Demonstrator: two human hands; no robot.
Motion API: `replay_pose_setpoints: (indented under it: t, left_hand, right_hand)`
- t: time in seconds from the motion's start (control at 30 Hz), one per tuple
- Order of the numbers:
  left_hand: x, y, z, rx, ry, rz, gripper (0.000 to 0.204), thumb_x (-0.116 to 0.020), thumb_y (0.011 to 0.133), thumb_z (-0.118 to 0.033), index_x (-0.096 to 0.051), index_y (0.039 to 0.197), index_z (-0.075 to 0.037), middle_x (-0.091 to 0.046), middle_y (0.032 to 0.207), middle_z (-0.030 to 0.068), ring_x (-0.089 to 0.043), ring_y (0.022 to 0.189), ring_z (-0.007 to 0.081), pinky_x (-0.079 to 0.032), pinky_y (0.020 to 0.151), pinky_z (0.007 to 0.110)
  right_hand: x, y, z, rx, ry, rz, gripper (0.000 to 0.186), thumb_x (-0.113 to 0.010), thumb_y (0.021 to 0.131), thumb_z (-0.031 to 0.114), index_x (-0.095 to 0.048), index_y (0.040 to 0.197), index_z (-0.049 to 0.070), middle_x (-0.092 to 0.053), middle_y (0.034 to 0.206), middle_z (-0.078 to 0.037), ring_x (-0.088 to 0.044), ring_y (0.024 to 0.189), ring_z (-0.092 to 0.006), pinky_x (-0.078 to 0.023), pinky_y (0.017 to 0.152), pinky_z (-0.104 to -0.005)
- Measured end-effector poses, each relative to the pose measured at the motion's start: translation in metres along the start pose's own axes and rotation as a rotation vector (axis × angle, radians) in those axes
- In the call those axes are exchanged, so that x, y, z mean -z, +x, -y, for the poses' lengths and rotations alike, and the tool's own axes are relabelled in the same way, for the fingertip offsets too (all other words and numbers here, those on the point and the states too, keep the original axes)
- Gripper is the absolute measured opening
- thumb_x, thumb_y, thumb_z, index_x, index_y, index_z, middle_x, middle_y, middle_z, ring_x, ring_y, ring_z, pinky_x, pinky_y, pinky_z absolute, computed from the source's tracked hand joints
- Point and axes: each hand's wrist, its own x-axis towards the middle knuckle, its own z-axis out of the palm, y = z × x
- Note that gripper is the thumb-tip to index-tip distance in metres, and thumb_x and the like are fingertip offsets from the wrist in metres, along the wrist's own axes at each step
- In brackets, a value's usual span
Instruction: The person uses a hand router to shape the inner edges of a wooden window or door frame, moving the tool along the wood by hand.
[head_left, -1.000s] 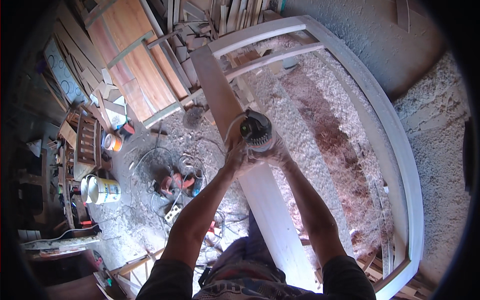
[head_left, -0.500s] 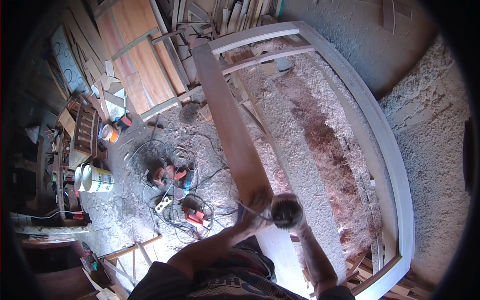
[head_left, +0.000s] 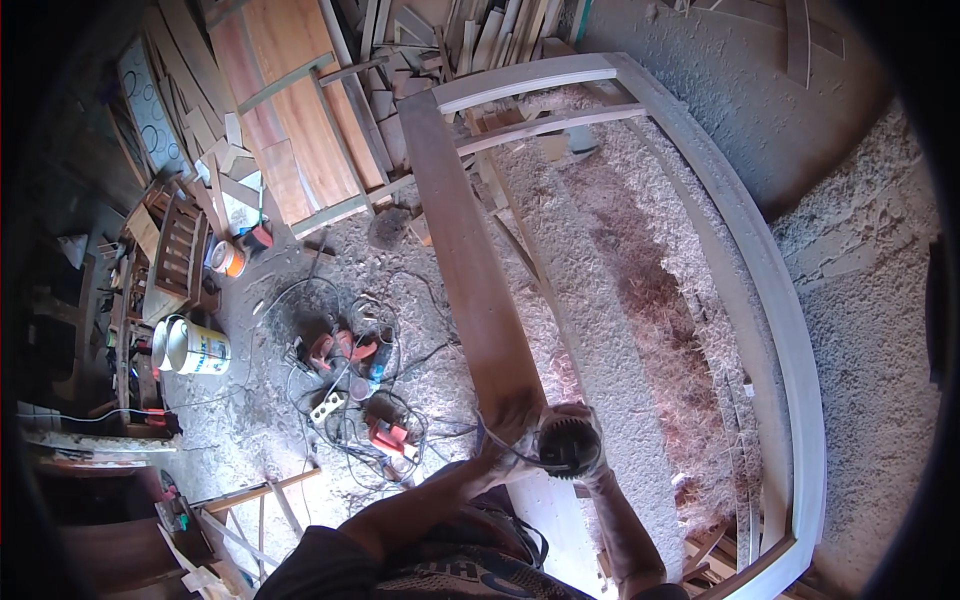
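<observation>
While the head view shows both bare hands gathered low over a long, flat reddish-brown wooden board [head_left: 470, 270], a round, black-topped handheld power tool [head_left: 568, 447] sits at the board's right edge, close to the worker's body. The right hand [head_left: 598, 470] appears closed around the tool's side, most of its fingers hidden behind the body; the left hand [head_left: 508, 438] is just left of the tool, too blurred and dark to tell whether its fingers grip the tool or press on the wood. The board forms one side of a pale, curved wooden frame [head_left: 778, 290], with heaped pinkish-white shavings [head_left: 630, 380] inside it. A thin grey cord [head_left: 492, 440] loops by the left hand and could snag on the board's edge, tugging the tool askew; a tilt over that edge might round or gouge it, and the left fingers seem near enough to be nicked by a slip. Printed lettering shows on a white plastic bucket [head_left: 203, 347] with yellow and blue markings, and pale lettering crosses the dark shirt [head_left: 465, 565]; the tool's own label, if any, cannot be made out.
</observation>
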Motion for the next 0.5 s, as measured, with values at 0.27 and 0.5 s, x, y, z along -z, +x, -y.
replay_pose_setpoints:
  t: [0.27, 0.5]
  left_hand:
    - [-0.023, -0.002, 0.068, 0.286, -0.321, 0.161, 0.099, -0.080, 0.075, -0.042, -0.039, 0.156, -0.002, -0.052, 0.151, 0.0249, -0.051, 0.142, 0.0397, -0.036, 0.120, 0.058]
    - [-0.041, 0.019, 0.104, 0.721, -0.957, 0.168, 0.063, -0.035, 0.111, -0.059, -0.051, 0.150, -0.012, -0.060, 0.147, 0.0062, -0.051, 0.139, 0.0188, -0.032, 0.125, 0.043]
  right_hand:
    - [-0.011, 0.060, 0.009, 0.064, -0.171, -0.072, 0.080, -0.102, 0.058, 0.024, -0.064, 0.126, 0.007, -0.068, 0.121, -0.008, -0.068, 0.109, -0.0219, -0.057, 0.100, -0.0358]
    - [-0.014, 0.101, -0.011, 0.129, -0.364, -0.084, 0.064, -0.094, 0.068, 0.014, -0.066, 0.125, 0.009, -0.073, 0.114, -0.006, -0.070, 0.107, -0.0213, -0.058, 0.096, -0.0369]
